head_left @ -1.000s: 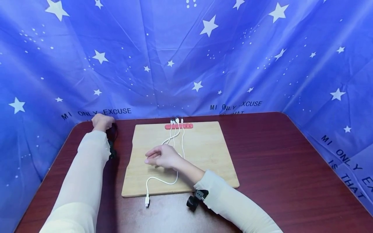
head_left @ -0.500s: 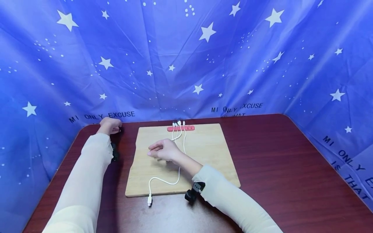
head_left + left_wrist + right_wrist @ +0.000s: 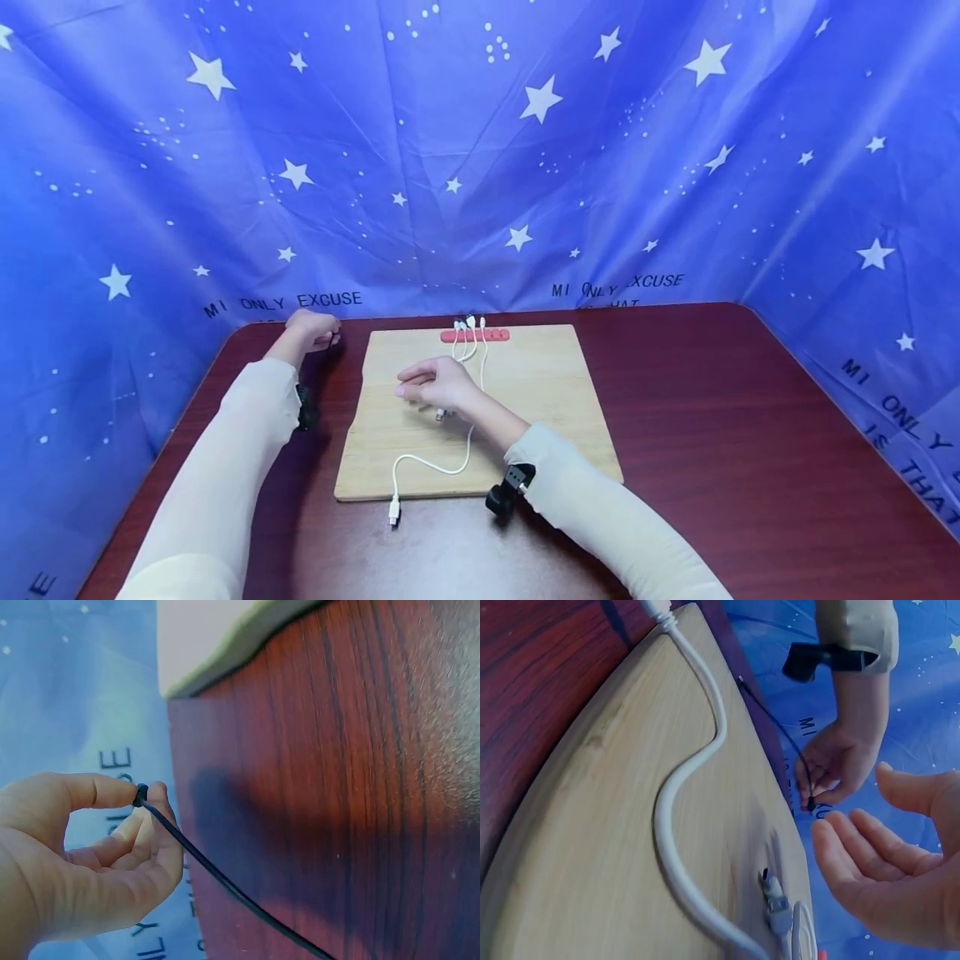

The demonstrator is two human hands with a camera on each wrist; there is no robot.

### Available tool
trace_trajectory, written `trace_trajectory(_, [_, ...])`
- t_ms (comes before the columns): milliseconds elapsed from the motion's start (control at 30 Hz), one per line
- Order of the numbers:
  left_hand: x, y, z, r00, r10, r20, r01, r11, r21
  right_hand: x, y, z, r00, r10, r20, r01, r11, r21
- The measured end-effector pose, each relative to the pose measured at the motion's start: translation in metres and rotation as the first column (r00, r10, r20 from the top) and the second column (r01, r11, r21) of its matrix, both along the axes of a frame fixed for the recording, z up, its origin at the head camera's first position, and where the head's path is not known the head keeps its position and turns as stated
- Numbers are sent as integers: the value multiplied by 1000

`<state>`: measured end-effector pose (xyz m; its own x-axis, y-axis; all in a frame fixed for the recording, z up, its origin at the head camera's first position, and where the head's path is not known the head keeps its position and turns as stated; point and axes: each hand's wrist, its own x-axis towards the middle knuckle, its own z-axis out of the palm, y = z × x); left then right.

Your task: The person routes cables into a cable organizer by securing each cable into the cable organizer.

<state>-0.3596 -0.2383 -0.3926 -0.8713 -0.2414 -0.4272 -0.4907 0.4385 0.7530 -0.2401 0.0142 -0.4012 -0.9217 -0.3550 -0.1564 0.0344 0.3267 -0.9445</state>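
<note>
Left hand [image 3: 313,327] at the far left corner of the table [image 3: 712,433], thumb and forefinger pinched on the end of a thin black cable [image 3: 225,879], the rest of it trailing back over the dark wood toward the wrist; right hand [image 3: 435,385] hovering over the middle of the wooden board [image 3: 540,400], fingers loosely apart, nothing held; white cables [image 3: 442,467] running from the pink clip strip [image 3: 476,335] at the board's far edge, one looping down past the near edge with its plug on the table; a loose white plug [image 3: 775,900] lying on the board just under the open palm. Step in hand, by the look of it: bringing the black cable across toward the clip strip, barely started. Next move probably calls for carrying the pinched end over the board's left edge to a free slot, keeping the grip near the tip, with the right hand ready to steady the strip or take the cable.
</note>
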Motion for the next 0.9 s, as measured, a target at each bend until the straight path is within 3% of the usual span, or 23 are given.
trace_trajectory(300, [23, 13, 20, 1000, -26, -7, 26, 999, -24, -1, 16, -5, 993, 80, -83, -85, 995, -52])
trace_trajectory(567, [46, 31, 27, 990, -136, -37, 138, 989, 49, 3, 37, -7, 983, 167, -79, -173, 983, -68])
trace_trajectory(800, [59, 44, 35, 959, -266, -100, 273, 959, 69, 2, 51, -8, 976, 199, -93, -206, 975, -80])
trace_trajectory(900, [64, 51, 37, 952, -284, -109, 292, 954, 64, 2, 55, -9, 975, 204, -86, -211, 974, -87])
